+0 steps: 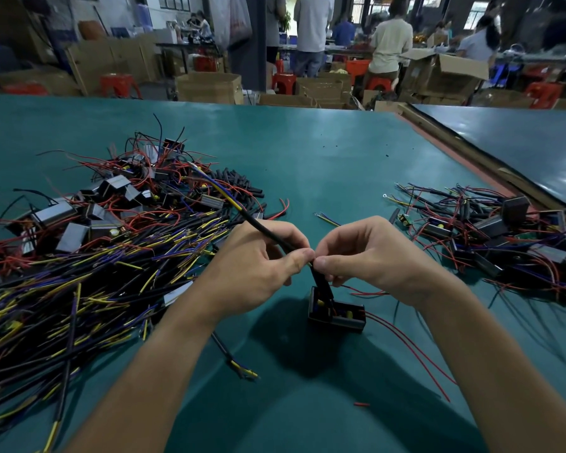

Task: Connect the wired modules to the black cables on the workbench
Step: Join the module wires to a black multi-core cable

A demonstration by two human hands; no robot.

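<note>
- Black cable point(265, 228): round, smooth jacket, runs up and left from the hands; blue and yellow cores show at its far end.
- Left hand point(258, 259): thumb and curled fingers pinch the cable just left of the joint.
- Right hand point(366, 253): fingertips pinch at the same joint, thumb tip nearly touching the left thumb; the wire under the fingers is too small to identify.
- Module point(337, 313): small open black box, yellow parts inside, directly below the hands near the bench centre. Cannot tell whether it rests on the mat or hangs just above it.
- Two thin red leads point(412, 348) trail from the module to the right across the mat.
- Green mat point(307, 158): matte and flat, with bare room ahead of the hands and towards the near edge.
- Left: dense heap of loose cables point(79, 289), with boxed modules point(111, 197) and short black tubing pieces point(239, 183) behind it, close to the left forearm.
- Right: wired module pile point(490, 230), near the right wrist.
- Red scrap point(361, 404) lies between the forearms.
</note>
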